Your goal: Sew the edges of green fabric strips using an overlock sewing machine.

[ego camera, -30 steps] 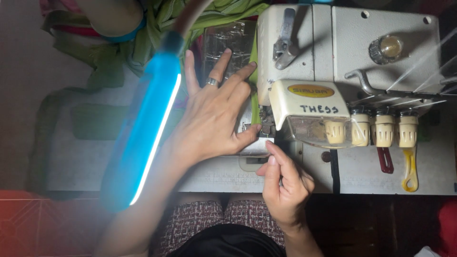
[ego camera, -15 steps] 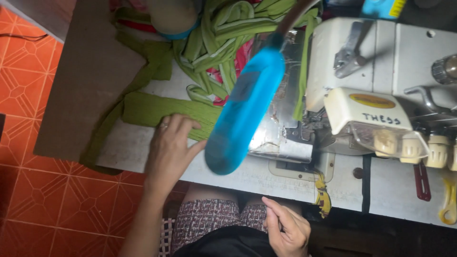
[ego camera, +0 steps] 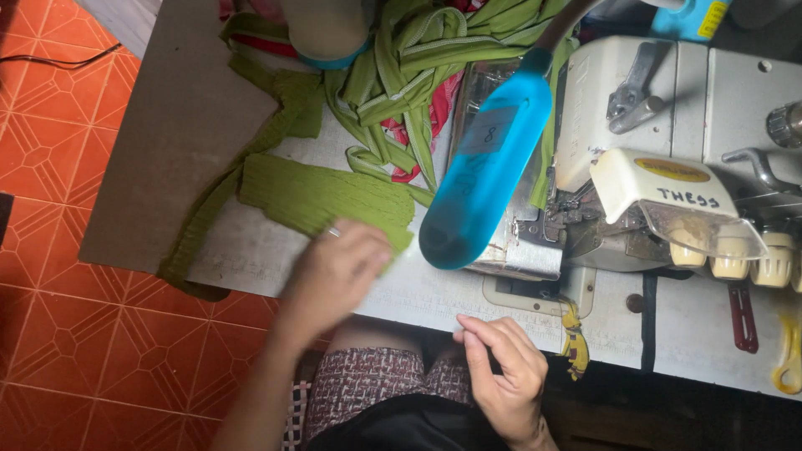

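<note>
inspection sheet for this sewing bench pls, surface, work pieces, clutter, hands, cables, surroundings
surface: grey table, worn and scuffed
job's things: flat green fabric piece; white sewing machine
clutter: heap of green strips; blue lamp hanging over the machine
grippers: left hand on the fabric piece, blurred; right hand at the table's near edge, empty
cables: black cable on the floor
surroundings: orange tiled floor

The worktop (ego camera: pixel 434 288) carries a sewing machine (ego camera: pixel 660 167); green fabric (ego camera: pixel 322 194) lies left of it.
</note>
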